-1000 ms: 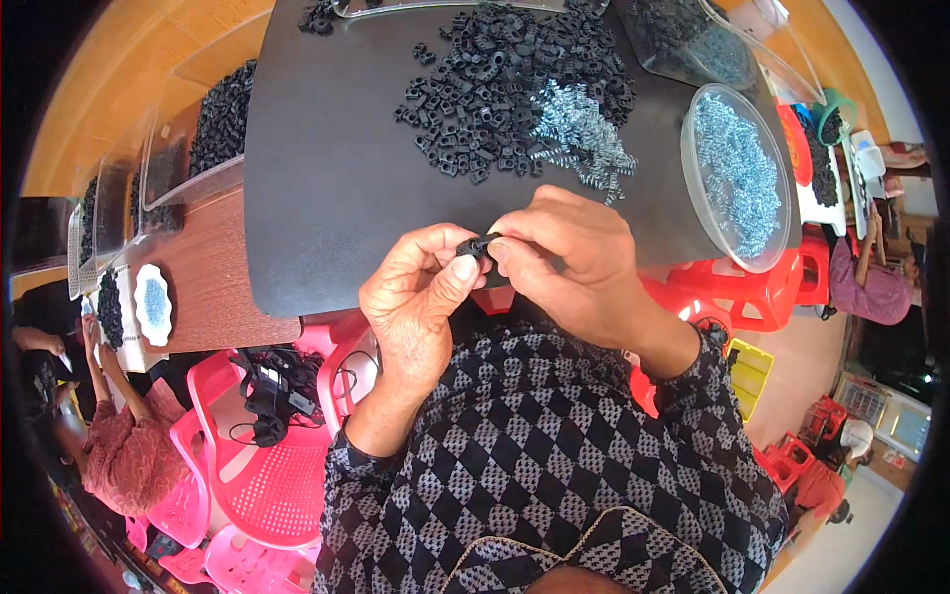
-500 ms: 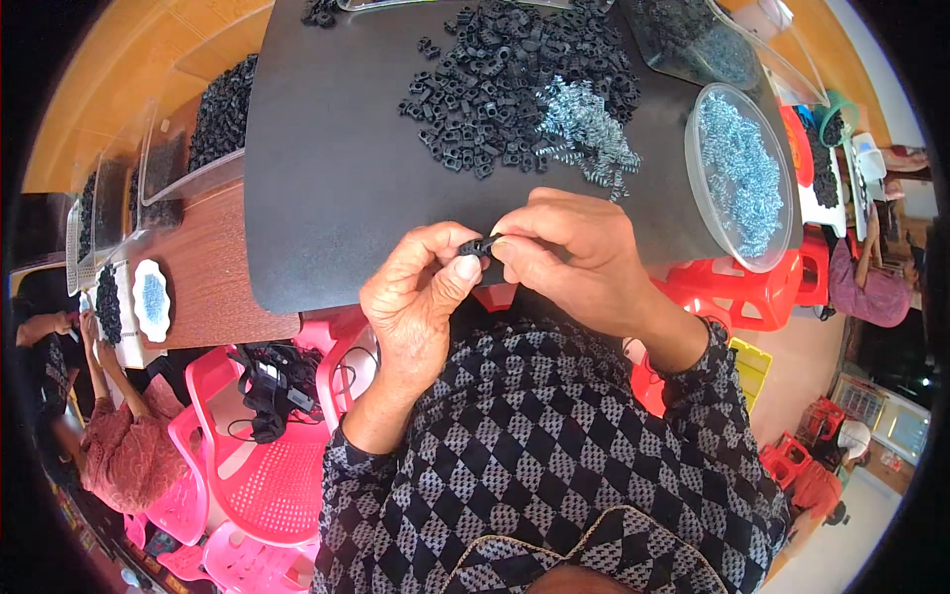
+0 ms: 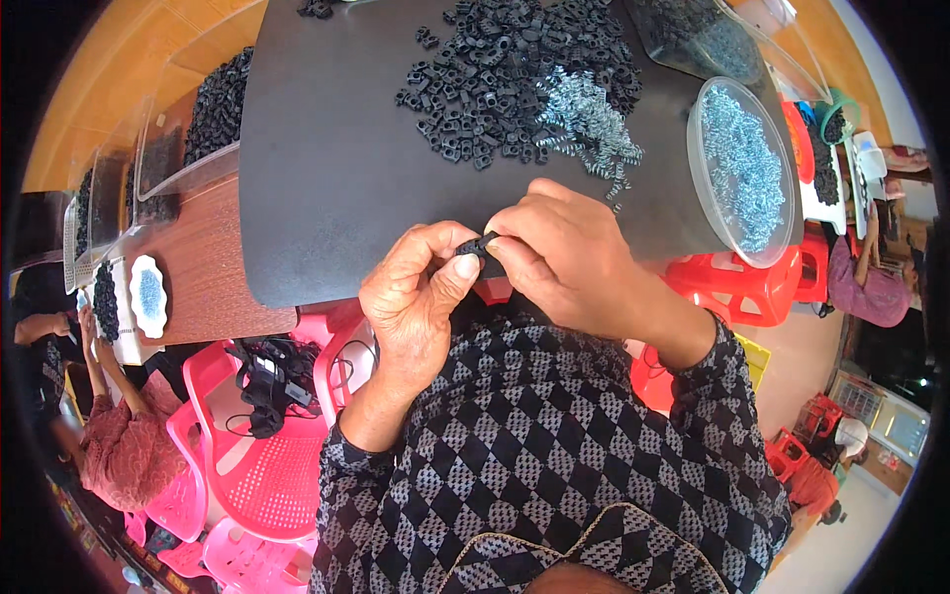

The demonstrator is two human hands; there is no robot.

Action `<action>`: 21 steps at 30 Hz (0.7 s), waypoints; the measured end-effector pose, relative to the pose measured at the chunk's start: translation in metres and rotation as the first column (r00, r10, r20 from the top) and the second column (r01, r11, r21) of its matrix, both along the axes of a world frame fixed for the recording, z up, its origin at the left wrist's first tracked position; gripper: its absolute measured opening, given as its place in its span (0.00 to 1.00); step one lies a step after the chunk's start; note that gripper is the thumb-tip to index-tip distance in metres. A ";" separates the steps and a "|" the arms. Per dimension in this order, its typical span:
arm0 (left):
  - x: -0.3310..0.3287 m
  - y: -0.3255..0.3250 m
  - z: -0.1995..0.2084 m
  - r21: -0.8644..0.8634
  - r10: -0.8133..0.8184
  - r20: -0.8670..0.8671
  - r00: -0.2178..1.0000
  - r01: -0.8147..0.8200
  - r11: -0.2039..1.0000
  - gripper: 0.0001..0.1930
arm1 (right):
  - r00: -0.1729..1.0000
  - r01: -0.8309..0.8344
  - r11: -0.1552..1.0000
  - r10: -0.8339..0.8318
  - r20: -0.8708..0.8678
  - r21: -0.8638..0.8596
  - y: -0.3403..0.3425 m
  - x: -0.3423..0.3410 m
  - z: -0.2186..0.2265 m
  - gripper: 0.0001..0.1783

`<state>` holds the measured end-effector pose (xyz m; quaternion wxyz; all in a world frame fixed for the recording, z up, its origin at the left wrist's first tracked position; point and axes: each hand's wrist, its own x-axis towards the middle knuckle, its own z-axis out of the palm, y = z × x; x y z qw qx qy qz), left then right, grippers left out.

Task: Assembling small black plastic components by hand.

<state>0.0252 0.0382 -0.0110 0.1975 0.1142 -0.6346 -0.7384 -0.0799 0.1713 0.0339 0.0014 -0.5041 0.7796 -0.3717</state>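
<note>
In front of you is the dark grey, smooth-topped table point(image 3: 336, 178) with rounded corners. Toward its far edge, right of the middle, spreads a broad heap of small black moulded-plastic parts point(image 3: 505, 74). By the table's right edge, close to the near right corner, sits a round clear-plastic tray point(image 3: 705, 193) holding bluish metal coil springs point(image 3: 742, 163).

Your left hand point(image 3: 411, 287) and right hand point(image 3: 569, 257) meet at the near edge, fingertips close together. Between them and that tray, though farther from you, a loose pile of silvery metal coil springs point(image 3: 584, 114) lies against the heap's near right side.

Smallest is the short black plastic piece point(image 3: 480, 246) you hold up at the near edge. Your left thumb and forefinger are clamped on it; your right thumb and forefinger are pinched on its right end. Your fingers cover much of it, so I cannot tell whether a spring sits inside.

The step in hand seems to be fingertip work on this single piece. As I judge it, the move calls for a steady left pinch and fine, controlled pressure from your right fingertips.

I can read no brand, label or writing on the table or its contents.
</note>
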 end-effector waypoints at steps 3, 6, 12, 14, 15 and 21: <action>0.001 0.001 0.003 0.035 -0.008 -0.020 1.000 0.008 0.999 0.08 | 0.993 -0.063 0.998 0.060 0.101 0.025 0.001 -0.005 0.004 0.08; 0.002 -0.002 0.003 -0.051 -0.032 0.003 0.999 0.032 0.998 0.09 | 0.981 -0.192 0.964 0.183 0.065 0.184 0.004 -0.009 0.011 0.06; 0.003 -0.002 0.004 -0.125 -0.011 0.005 1.000 0.011 0.992 0.08 | 0.973 -0.211 0.952 0.225 -0.041 0.224 0.003 -0.008 0.007 0.10; 0.003 -0.002 0.005 -0.145 0.001 0.010 1.000 0.000 0.989 0.08 | 0.973 -0.203 0.959 0.221 -0.074 0.196 0.001 -0.006 0.006 0.10; 0.004 -0.002 0.005 -0.165 0.016 0.015 1.000 -0.014 0.986 0.08 | 0.970 -0.199 0.966 0.218 -0.105 0.167 0.000 -0.005 0.004 0.10; 0.004 -0.001 0.006 -0.217 0.056 0.011 0.998 -0.052 0.975 0.08 | 0.973 -0.208 0.971 0.217 -0.075 0.121 -0.002 -0.004 -0.005 0.10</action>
